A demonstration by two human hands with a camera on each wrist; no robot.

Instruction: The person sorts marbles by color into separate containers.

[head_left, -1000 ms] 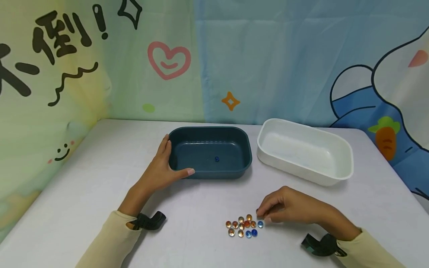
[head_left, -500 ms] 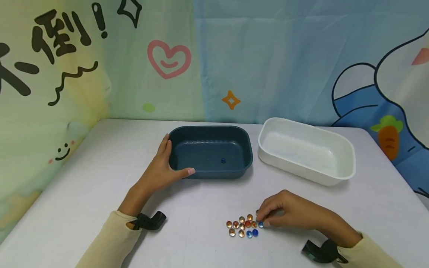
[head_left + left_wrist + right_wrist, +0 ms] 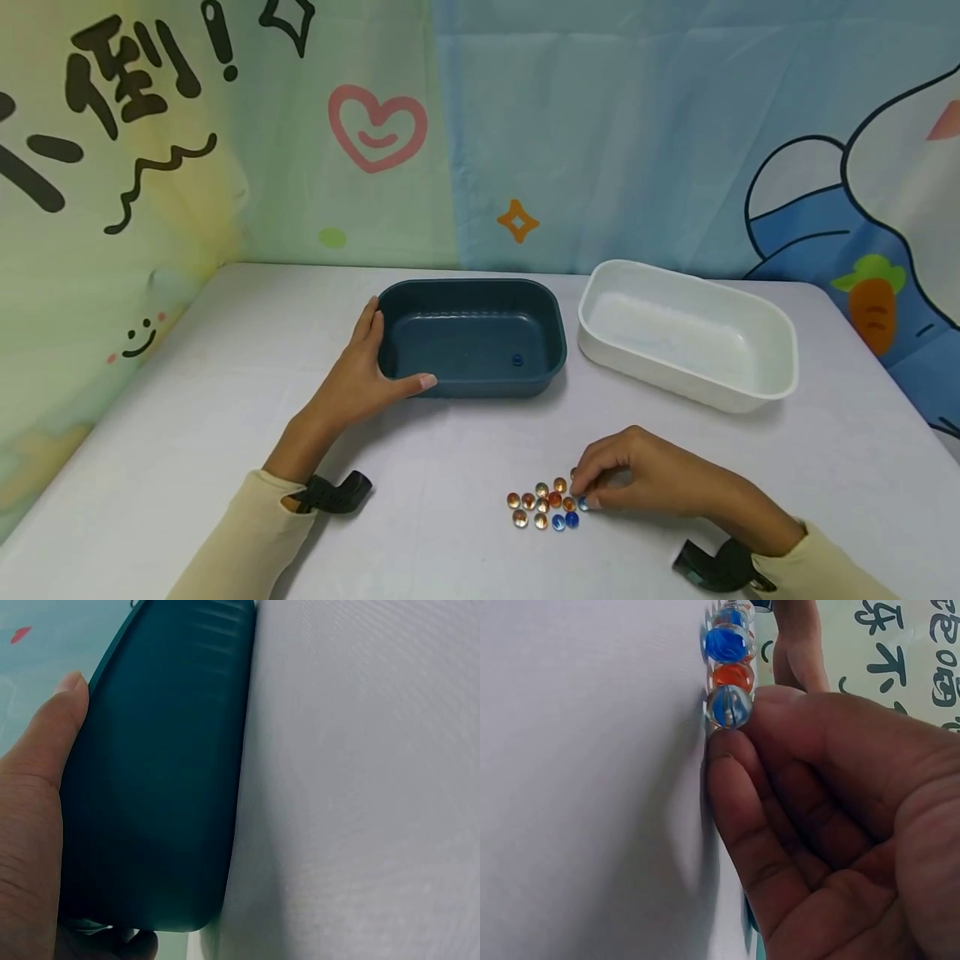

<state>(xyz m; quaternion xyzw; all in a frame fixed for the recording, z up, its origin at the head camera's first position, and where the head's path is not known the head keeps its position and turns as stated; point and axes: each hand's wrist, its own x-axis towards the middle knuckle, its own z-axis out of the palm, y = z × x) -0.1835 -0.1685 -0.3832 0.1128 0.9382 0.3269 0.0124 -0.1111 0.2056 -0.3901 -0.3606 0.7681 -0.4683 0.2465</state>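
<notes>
My left hand (image 3: 367,367) holds the near left corner of a dark blue rectangular box (image 3: 471,389), its thumb along the front wall. In the left wrist view the thumb lies against the box wall (image 3: 157,772), and more fingers show at its end. A small blue marble (image 3: 517,360) lies in this box. My right hand (image 3: 652,471) pinches a clear marble with blue streaks (image 3: 729,707) between thumb and finger, at table level. Beside it lies a cluster of orange, amber and blue glass marbles (image 3: 555,500). Another marble is partly hidden behind the right fingers.
A white rectangular box (image 3: 690,379) stands angled at the back right, to the right of the dark blue one. Both are on a white-covered table (image 3: 225,400). A printed cloth backdrop (image 3: 600,125) hangs along the back and left sides.
The right hand has shifted slightly toward the near side and its fingers have closed on the blue-streaked marble. The blue marble in the dark box has rolled right. The left hand stays put.
</notes>
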